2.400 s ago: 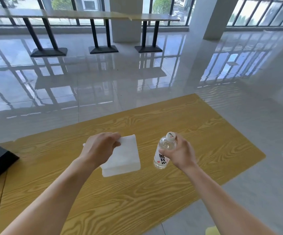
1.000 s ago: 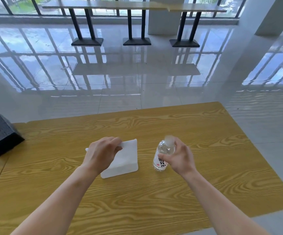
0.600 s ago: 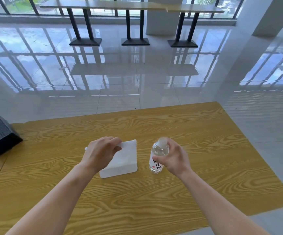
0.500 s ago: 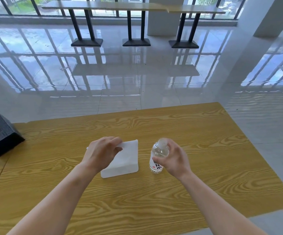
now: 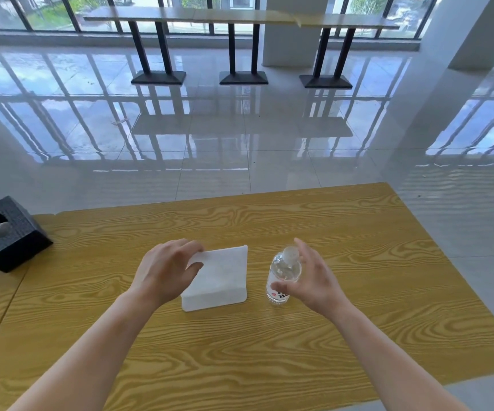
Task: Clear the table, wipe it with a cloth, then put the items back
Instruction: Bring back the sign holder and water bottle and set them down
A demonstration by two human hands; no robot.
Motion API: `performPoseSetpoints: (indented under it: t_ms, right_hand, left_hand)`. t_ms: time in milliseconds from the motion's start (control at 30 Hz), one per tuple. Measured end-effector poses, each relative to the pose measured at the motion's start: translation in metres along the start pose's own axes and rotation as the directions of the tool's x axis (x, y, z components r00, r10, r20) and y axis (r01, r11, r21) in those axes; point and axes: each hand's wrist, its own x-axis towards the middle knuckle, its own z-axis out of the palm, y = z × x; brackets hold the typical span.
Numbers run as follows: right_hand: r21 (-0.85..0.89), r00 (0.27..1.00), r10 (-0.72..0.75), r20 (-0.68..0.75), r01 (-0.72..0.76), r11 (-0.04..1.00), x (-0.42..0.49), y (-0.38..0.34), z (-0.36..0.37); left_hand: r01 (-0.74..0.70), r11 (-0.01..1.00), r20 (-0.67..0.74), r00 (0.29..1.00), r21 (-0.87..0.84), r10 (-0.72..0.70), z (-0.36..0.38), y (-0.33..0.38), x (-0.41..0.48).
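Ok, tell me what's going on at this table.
A person is working bare-handed at a wooden table. Their left grip lies over the left side of a white pack; whether it actually holds it is unclear. Their right grip is spread open around an upright water bottle, thumb at the label. Pack and bottle stand side by side on the table. A black tissue box sits off to the left.
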Motion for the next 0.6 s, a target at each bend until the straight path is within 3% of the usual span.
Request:
performPoseSetpoints:
  t_ms: [100, 200, 267, 333, 467, 600]
  right_hand:
    - [0.033, 0.991, -0.096, -0.095, 0.100, 0.994, -0.001, -0.017, -0.019]
    - [-0.140, 0.937, -0.303, -0.175, 0.281, 0.949, 0.006, -0.052, -0.030]
    - [-0.270, 0.890, -0.443, -0.104, 0.404, 0.874, 0.014, -0.080, -0.025]
    - [-0.402, 0.848, -0.522, 0.089, 0.510, 0.760, 0.024, -0.103, -0.009]
    - [-0.599, 0.832, -0.410, 0.374, 0.554, 0.578, 0.044, -0.127, 0.020]
    - [-0.618, 0.848, -0.322, 0.421, 0.527, 0.583, 0.056, -0.129, 0.030]
  left_hand:
    - [0.028, 0.999, -0.063, 0.998, -0.035, -0.030, -0.006, -0.005, -0.009]
    - [0.055, 0.998, -0.116, 0.992, -0.041, -0.059, -0.010, -0.015, -0.020]
    - [0.062, 0.997, -0.127, 0.990, -0.045, -0.067, -0.011, -0.020, -0.026]
    - [0.040, 0.998, -0.130, 0.990, -0.043, -0.046, -0.012, -0.023, -0.030]
    - [-0.012, 0.999, -0.142, 0.990, -0.033, 0.008, -0.014, -0.023, -0.030]
    - [-0.010, 0.994, -0.159, 0.987, -0.112, -0.008, -0.009, -0.023, -0.027]
